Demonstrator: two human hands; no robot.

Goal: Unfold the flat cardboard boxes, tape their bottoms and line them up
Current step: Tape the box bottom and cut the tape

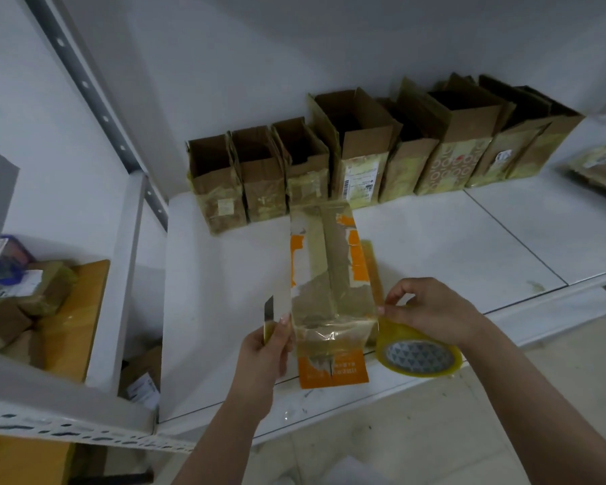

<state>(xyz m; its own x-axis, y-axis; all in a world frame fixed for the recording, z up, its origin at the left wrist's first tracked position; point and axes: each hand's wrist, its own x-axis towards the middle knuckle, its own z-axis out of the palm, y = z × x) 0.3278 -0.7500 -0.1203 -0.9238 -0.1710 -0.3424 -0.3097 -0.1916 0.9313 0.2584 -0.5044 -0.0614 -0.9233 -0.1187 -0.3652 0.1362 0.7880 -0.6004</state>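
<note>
Orange box [329, 302] between both hands — tape roll [418, 355] right.

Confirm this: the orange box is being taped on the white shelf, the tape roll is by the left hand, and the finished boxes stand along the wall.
One thing is wrong: the tape roll is by the right hand, not the left hand. The head view shows it. The orange box is on the white shelf, with finished boxes along the wall.

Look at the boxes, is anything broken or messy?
Yes. The orange-and-brown cardboard box being taped has its orange print torn off in ragged patches. The brown boxes lined up along the wall wear wrinkled yellowish old tape.
</note>
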